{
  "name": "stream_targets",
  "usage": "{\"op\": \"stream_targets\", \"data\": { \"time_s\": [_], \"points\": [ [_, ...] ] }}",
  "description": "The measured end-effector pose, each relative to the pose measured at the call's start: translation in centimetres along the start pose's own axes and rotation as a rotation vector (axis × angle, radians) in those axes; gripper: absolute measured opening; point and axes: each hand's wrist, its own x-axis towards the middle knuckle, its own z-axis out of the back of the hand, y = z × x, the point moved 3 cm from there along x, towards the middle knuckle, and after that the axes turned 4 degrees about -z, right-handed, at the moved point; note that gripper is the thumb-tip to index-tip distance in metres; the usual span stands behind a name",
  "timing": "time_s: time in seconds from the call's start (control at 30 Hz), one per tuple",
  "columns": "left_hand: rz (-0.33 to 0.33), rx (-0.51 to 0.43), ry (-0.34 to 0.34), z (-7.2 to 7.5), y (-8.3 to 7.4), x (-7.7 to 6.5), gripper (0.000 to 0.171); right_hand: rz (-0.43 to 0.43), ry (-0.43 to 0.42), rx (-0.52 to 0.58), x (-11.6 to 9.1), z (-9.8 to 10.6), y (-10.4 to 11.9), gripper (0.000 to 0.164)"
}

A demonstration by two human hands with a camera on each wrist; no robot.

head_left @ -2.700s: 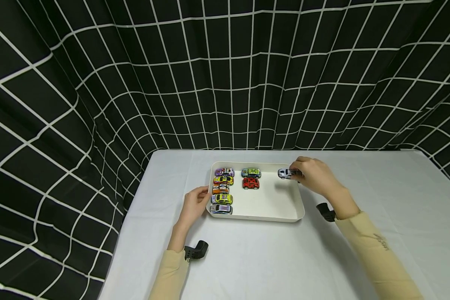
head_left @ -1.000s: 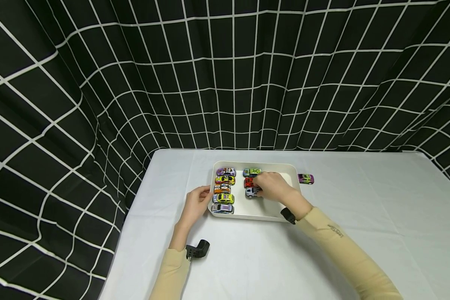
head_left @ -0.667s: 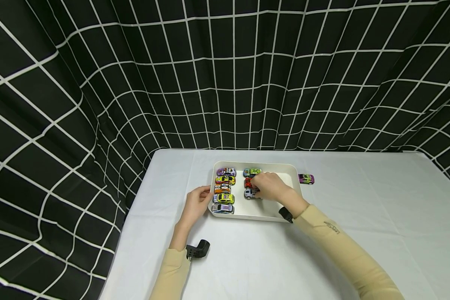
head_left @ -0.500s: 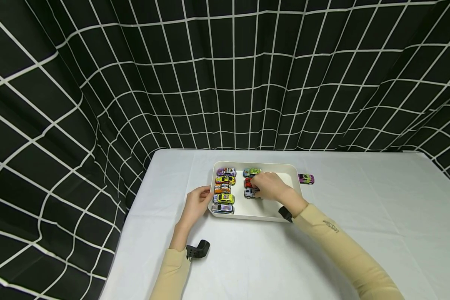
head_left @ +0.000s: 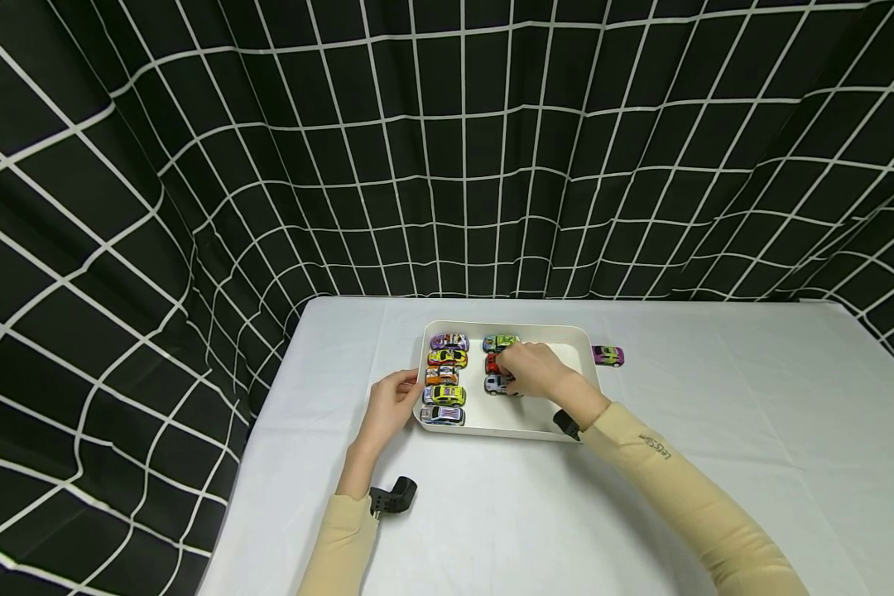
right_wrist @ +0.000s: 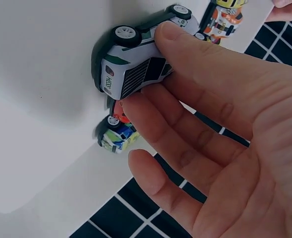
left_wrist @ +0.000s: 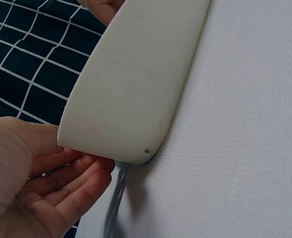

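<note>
My right hand [head_left: 536,370] is inside the white tray [head_left: 507,433], pinching a silver toy car [right_wrist: 131,74] between thumb and fingers. The silver car lies close in front of a red toy car [head_left: 490,362], which the fingers partly cover. Behind the red one is a green toy car [head_left: 501,341]. At the tray's left end, my left hand [head_left: 389,406] holds the wall, several fingers showing outside it in the left wrist view. Along that end runs a column of toy cars, among them a purple one [head_left: 449,341], an orange one [head_left: 441,376] and a silver striped one [head_left: 443,415].
A purple and green toy car [head_left: 608,355] sits on the white tablecloth [head_left: 752,397] just outside the tray's right wall. Black curtain [head_left: 492,165] with a white grid hangs behind the table and along its left side.
My right hand has carried the silver car from the tray's right end to the spot in front of the red car. In the last half second hardly anything moved; the left hand stayed put.
</note>
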Motion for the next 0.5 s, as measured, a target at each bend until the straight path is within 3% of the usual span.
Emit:
{"op": "stream_targets", "data": {
  "time_s": [0.3, 0.5],
  "points": [
    [-0.003, -0.003, 0.001, 0.0, 0.1, 0.0, 0.026, -0.005, 0.006, -0.005, -0.2, 0.3, 0.2, 0.028],
    [0.002, -0.013, 0.005, 0.1, 0.0, 0.0, 0.027, -0.002, -0.074, -0.025, -0.9, 1.7, -0.6, 0.020]
  ]
}}
